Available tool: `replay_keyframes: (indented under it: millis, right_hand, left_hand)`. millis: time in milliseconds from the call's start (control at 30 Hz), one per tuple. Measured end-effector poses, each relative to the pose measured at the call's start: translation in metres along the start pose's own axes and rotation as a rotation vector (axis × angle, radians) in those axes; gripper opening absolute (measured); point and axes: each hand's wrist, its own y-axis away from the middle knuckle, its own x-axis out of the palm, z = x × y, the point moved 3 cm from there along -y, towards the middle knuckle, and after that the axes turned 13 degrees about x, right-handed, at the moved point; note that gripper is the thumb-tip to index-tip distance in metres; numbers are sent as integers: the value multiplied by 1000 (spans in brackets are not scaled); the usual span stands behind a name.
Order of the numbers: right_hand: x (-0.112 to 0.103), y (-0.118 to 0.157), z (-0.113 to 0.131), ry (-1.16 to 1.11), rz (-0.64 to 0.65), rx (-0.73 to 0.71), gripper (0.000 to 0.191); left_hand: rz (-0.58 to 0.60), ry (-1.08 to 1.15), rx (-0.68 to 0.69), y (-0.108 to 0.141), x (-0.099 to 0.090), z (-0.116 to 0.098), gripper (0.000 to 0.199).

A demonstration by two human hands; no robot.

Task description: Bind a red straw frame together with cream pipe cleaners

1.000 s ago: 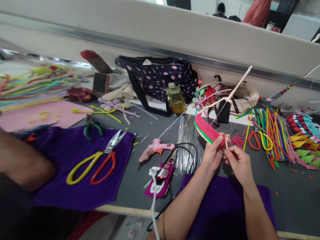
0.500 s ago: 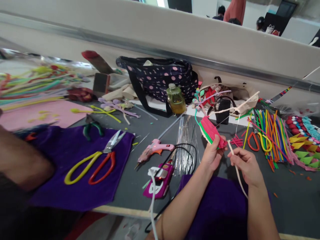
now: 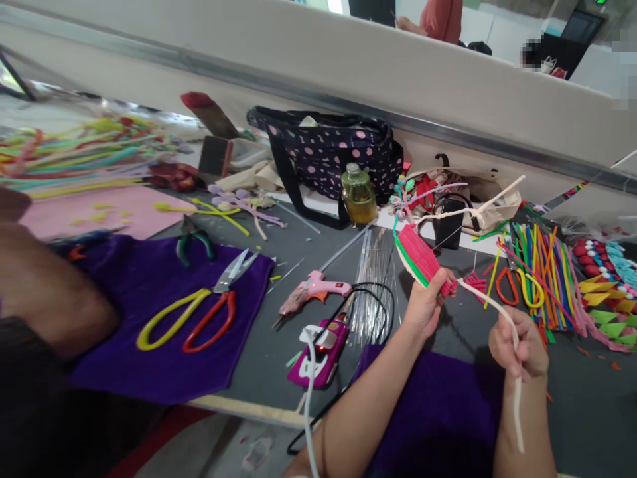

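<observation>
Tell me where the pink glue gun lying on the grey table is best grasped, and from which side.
Probably by its handle: the glue gun lies flat on its side, nozzle toward the purple cloth. Come from above, since the black cable and purple power strip crowd its near side.

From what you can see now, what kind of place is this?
Probably a shared craft workshop. The grey worktable carries a pile of coloured pipe cleaners, a pink glue gun and yellow-and-red-handled scissors, while the left hand holds a pink pipe-cleaner bundle.
</observation>
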Motion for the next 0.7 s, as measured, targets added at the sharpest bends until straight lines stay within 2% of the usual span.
replay_keyframes:
  millis: [133,167,233,300,400,500,567,633,700]
  right_hand:
    - [-5,-2,10,-56,-193,-64,63]
    - [-9,-1,12,-95,-209,-133,57]
    - [-18,1,14,-199,-203,-293,28]
    - [-27,5,16,-270,-236,-421,17]
    - [-30,7,21,-249,-333,-542,24]
    - [-24,6,29,-201,-383,-627,19]
    - [-23,6,33,-185,-444,-689,22]
    - [-24,8,35,-178,-496,-717,22]
    - [-23,8,33,-176,-485,-684,19]
  left_hand:
    - [-56,-81,98,-3,-3,-4,32]
    - [-80,-97,135,-4,-4,-5,30]
    - [-119,-128,204,-6,-7,-8,28]
    - [-133,-166,257,-7,-8,-11,28]
    - [-137,-225,311,-6,-9,-13,27]
    - [-140,-268,351,-5,-10,-15,26]
    - [-132,-296,384,-4,-10,-16,25]
    - [-119,-320,411,-3,-10,-17,25]
    - [-106,-331,419,-2,-9,-18,24]
